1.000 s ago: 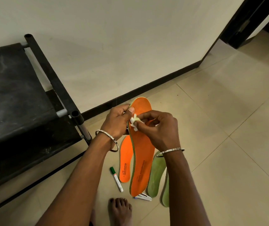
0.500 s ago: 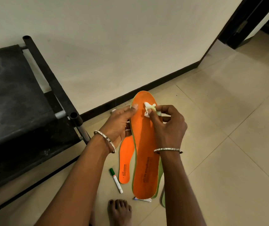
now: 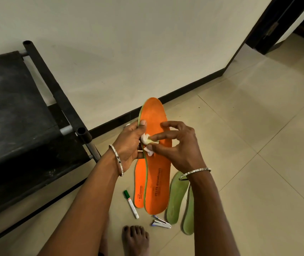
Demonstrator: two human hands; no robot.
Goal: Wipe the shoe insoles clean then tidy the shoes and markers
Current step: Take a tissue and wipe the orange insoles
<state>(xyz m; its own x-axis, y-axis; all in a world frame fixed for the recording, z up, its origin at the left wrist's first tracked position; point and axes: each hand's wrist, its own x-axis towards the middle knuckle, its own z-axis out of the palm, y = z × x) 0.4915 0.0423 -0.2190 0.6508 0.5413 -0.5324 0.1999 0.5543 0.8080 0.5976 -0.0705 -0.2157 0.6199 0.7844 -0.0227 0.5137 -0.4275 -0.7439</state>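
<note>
Orange insole [image 3: 158, 182] held above the floor [image 3: 239, 145]: my left hand [image 3: 129, 143] has its fingers curled round the insole's left edge, and my right hand [image 3: 180, 148] pinches a white wad [image 3: 145, 138] onto its middle. A marker [image 3: 131, 204] lies just left of its heel.

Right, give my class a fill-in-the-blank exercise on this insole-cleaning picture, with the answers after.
1. The left hand holds an insole whose top face is ____.
2. The right hand pinches a wad that is mostly ____.
3. The marker on the floor has a ____ cap.
4. On the floor lie ____ green insoles.
Missing words: orange; white; green; two.
</note>
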